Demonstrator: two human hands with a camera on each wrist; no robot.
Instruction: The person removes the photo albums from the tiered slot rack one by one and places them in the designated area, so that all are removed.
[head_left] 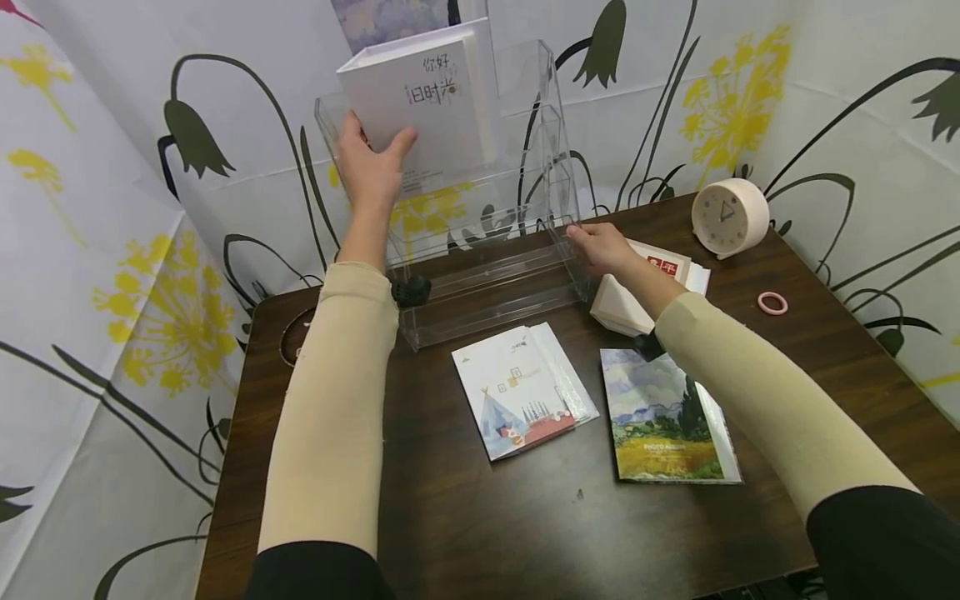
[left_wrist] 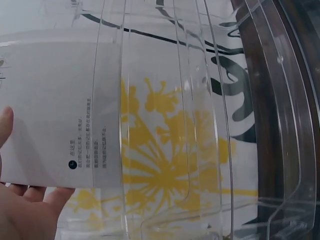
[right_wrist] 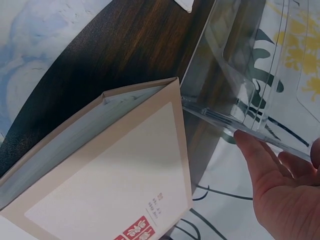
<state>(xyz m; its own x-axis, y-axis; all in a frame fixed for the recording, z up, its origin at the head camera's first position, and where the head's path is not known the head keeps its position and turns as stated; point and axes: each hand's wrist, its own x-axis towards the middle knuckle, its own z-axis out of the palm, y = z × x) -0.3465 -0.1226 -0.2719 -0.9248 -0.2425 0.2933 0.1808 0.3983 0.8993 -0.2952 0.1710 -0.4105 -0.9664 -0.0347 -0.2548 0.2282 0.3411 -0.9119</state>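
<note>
My left hand [head_left: 371,167] grips the left edge of a white photo album [head_left: 420,117] with dark Chinese lettering, thumb across its front. The album stands upright in the upper part of a clear acrylic rack [head_left: 495,312], leaning back slightly. In the left wrist view, fingers of the left hand [left_wrist: 30,212] curl behind the album's edge [left_wrist: 50,110]. Behind it stands an album with a painted cover [head_left: 390,21]. My right hand [head_left: 606,248] pinches the rack's right side panel; the right wrist view shows its fingers and thumb at that panel [right_wrist: 215,117].
On the dark wooden table lie a tent-print album [head_left: 517,392], a landscape-cover photo album [head_left: 663,417] and a beige album with red print [right_wrist: 115,175]. A round clock [head_left: 729,217] and a pink ring [head_left: 772,303] are at the right. A patterned cloth hangs behind.
</note>
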